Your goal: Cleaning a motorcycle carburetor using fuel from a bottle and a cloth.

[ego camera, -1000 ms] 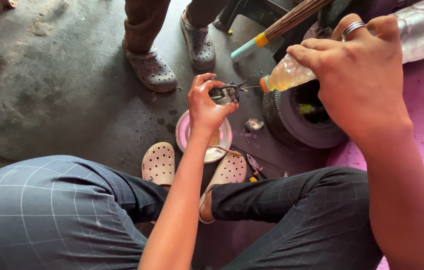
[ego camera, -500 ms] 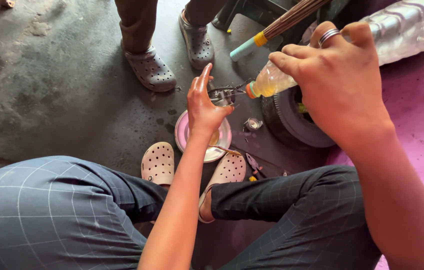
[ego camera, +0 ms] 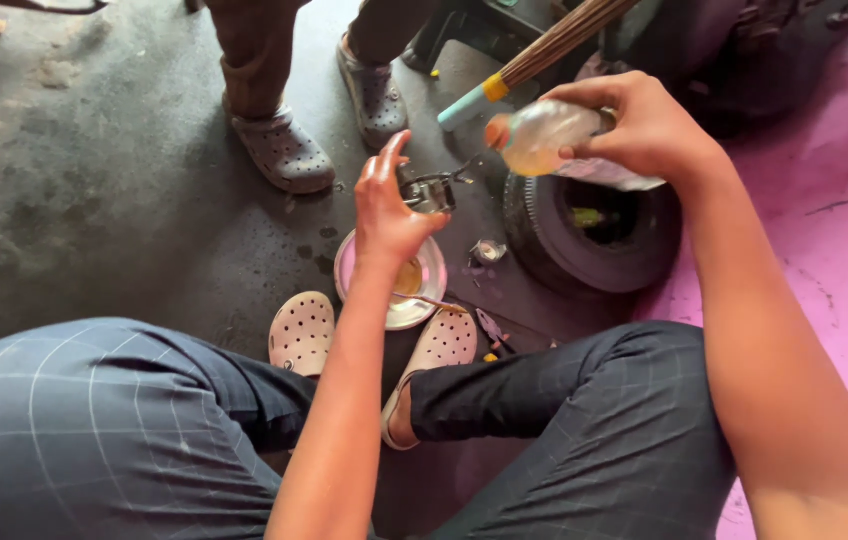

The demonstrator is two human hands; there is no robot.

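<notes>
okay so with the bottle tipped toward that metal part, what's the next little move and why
Probably tip the plastic bottle slightly further so its orange nozzle sits over the small metal part in the left hand. The right hand holds it sideways, just short, above the pink dish of yellow liquid.
</notes>
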